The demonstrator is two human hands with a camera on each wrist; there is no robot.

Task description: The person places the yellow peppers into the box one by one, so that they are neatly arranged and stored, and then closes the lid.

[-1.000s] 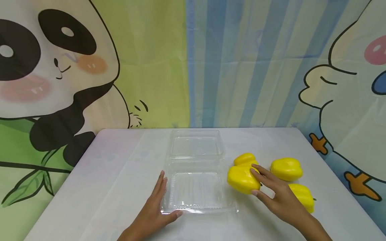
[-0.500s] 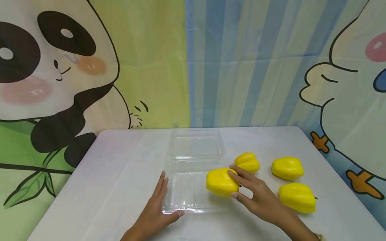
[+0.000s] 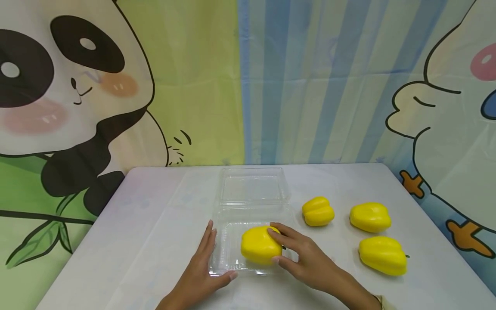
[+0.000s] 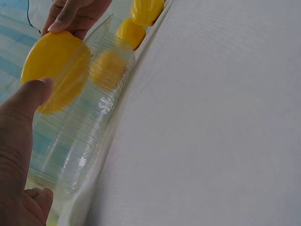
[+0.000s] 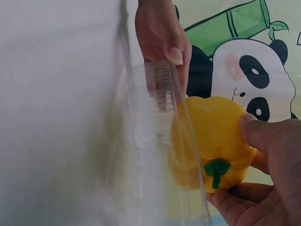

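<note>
My right hand (image 3: 310, 260) holds a yellow bell pepper (image 3: 260, 245) between thumb and fingers, over the base of a clear plastic clamshell container (image 3: 226, 258). The right wrist view shows the pepper's green stem (image 5: 217, 170), with part of the pepper seen through the container's clear wall. Whether it touches the container's bottom I cannot tell. My left hand (image 3: 195, 269) rests at the container's near left corner, fingers straight along the left side and thumb at the front edge. The container's lid (image 3: 253, 187) lies folded back, away from me.
To the right of the container, three more yellow bell peppers lie on the white table (image 3: 135, 241): a far left one (image 3: 318, 211), a far right one (image 3: 370, 217) and a near right one (image 3: 382, 255). A printed curtain (image 3: 193, 86) hangs behind the table.
My right hand has carried the bell pepper leftward and somewhat lower, from beside the container to over its base. My left hand has stayed at the container's corner.
</note>
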